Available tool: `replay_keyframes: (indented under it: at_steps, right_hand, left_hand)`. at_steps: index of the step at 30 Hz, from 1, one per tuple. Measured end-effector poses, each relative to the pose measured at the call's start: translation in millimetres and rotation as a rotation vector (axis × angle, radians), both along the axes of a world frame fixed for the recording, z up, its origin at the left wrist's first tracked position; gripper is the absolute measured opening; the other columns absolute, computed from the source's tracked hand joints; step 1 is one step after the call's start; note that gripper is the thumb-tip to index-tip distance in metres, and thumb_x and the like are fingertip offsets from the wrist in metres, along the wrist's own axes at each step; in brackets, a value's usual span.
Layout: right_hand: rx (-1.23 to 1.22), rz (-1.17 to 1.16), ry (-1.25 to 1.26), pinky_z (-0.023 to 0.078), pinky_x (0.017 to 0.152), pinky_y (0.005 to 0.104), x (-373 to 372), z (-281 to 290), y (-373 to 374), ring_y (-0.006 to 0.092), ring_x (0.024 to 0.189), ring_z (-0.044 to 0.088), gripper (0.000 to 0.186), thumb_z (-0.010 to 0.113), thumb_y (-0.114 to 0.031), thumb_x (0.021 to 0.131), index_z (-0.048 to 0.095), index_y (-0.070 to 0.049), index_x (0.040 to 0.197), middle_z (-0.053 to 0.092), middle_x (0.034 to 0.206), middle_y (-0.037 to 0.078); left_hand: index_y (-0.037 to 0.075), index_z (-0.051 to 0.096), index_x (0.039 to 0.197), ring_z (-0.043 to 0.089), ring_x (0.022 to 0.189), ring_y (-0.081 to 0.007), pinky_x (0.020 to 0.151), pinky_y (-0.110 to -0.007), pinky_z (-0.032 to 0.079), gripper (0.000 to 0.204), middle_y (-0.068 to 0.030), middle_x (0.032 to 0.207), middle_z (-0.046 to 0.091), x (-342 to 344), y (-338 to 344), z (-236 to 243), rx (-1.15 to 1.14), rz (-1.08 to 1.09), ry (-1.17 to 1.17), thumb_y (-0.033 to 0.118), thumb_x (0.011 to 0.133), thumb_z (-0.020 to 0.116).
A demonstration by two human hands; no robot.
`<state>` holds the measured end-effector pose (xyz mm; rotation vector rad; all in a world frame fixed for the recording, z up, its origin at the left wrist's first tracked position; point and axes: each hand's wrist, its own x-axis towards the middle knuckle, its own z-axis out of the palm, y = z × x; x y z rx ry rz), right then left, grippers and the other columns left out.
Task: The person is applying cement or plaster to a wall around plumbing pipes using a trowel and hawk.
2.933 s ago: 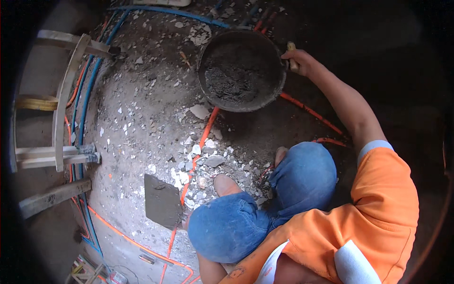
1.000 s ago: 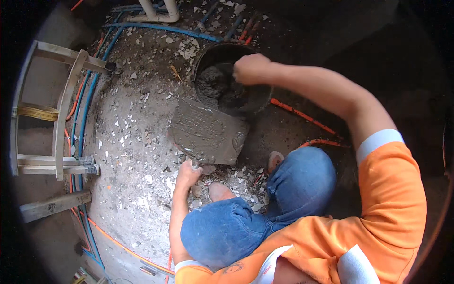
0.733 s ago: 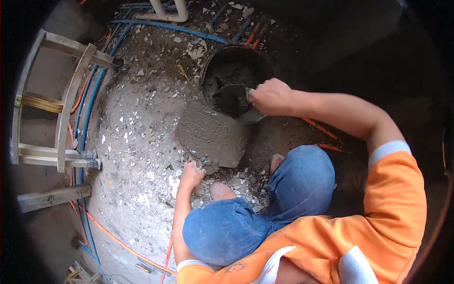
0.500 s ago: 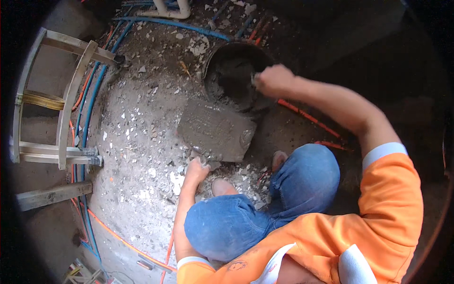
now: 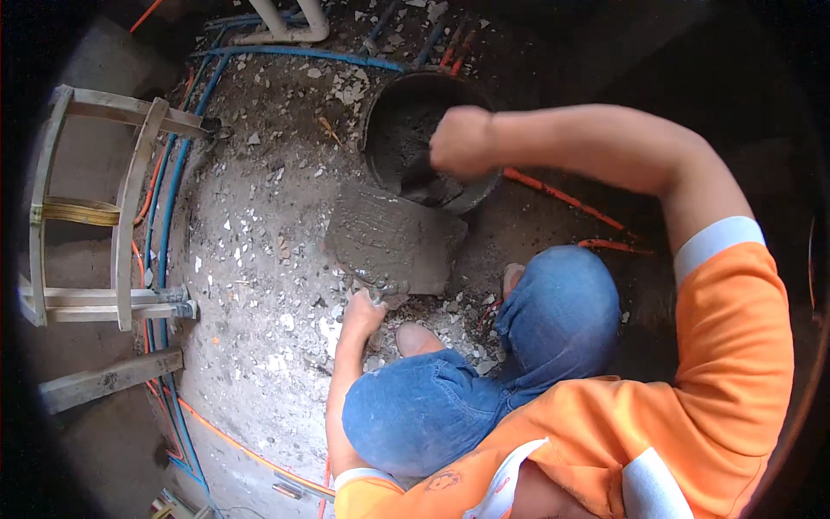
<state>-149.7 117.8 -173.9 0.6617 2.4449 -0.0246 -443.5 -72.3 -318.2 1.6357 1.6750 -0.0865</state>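
A flat tile-like slab (image 5: 393,242), its upper face coated with wet grey mortar, is in front of my knees. My left hand (image 5: 364,315) is closed at its near left edge, and the fingertips are partly hidden there. Just beyond the slab stands a dark round bucket (image 5: 373,117) with grey mortar inside. Over its opening is my right hand (image 5: 462,143), slightly blurred and closed in a grip. A dark blade, apparently of a trowel (image 5: 421,179), extends below that hand into the bucket; its handle is hidden.
Broken white chips and rubble cover the ground. Blue pipes (image 5: 177,182) and orange conduits (image 5: 562,197) run along it. At left are a wooden ladder-like frame (image 5: 138,208) and a wooden beam (image 5: 112,379). A white bent pipe (image 5: 298,35) stands at the back.
My right hand has moved left from the bucket's right rim to over its opening, and the blade has turned toward the near side. My left hand stays at the slab's edge.
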Motion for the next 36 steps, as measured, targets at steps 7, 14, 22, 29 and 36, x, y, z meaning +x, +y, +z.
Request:
replay_keyframes:
  at_steps: [7, 14, 22, 29, 36]
  right_hand:
    - [0.087, -0.277, 0.089, 0.055, 0.065, 0.0415, 25.3, -62.9, -25.5, 0.0271, 0.079, 0.068, 0.015, 0.058, -0.015, 0.077, 0.070, -0.006, 0.079, 0.069, 0.085, 0.011]
    - [0.145, -0.479, 0.211, 0.054, 0.064, 0.0423, 84.1, -19.1, -18.1, 0.0322, 0.073, 0.067, 0.017, 0.055, -0.018, 0.078, 0.065, -0.003, 0.077, 0.067, 0.078, 0.016]
    - [-0.380, -1.130, 0.453, 0.050, 0.053, 0.0389, 34.8, -95.9, -45.4, 0.0286, 0.059, 0.063, 0.033, 0.056, -0.031, 0.079, 0.063, 0.000, 0.069, 0.064, 0.072, 0.020]
    - [-0.949, -1.687, 0.880, 0.037, 0.039, 0.0301, 21.2, -104.2, -57.2, 0.0167, 0.043, 0.048, 0.040, 0.062, -0.040, 0.081, 0.055, -0.004, 0.062, 0.053, 0.059, 0.006]
    - [-1.002, -1.694, 1.079, 0.036, 0.037, 0.0299, 28.4, -99.1, -59.5, 0.0165, 0.043, 0.048, 0.039, 0.062, -0.037, 0.081, 0.053, -0.005, 0.060, 0.049, 0.054, 0.005]
  left_hand:
    - [-0.006, 0.059, 0.097, 0.058, 0.096, -0.0428, 0.084, -0.045, 0.047, 0.037, -0.0288, 0.097, 0.061, -6.7, 2.7, -30.2, 0.024, -0.009, -0.109, 0.021, 0.072, 0.067]
    - [-0.005, 0.059, 0.098, 0.058, 0.097, -0.0428, 0.085, -0.046, 0.047, 0.037, -0.0287, 0.097, 0.061, -3.8, -2.2, -15.6, -0.056, -0.024, -0.010, 0.020, 0.071, 0.067]
    - [-0.006, 0.059, 0.099, 0.058, 0.096, -0.0429, 0.084, -0.045, 0.047, 0.038, -0.0288, 0.096, 0.061, 4.4, 0.5, -8.1, -0.026, -0.034, -0.055, 0.019, 0.071, 0.065]
    - [-0.007, 0.057, 0.101, 0.058, 0.096, -0.0427, 0.085, -0.044, 0.047, 0.040, -0.0293, 0.097, 0.061, 2.1, -6.9, -1.9, 0.094, 0.027, -0.169, 0.019, 0.072, 0.065]
    - [-0.006, 0.057, 0.096, 0.062, 0.089, -0.0354, 0.079, -0.040, 0.048, 0.039, -0.0236, 0.089, 0.064, -18.4, -30.8, 9.5, -0.055, 0.150, -0.319, 0.020, 0.070, 0.069]
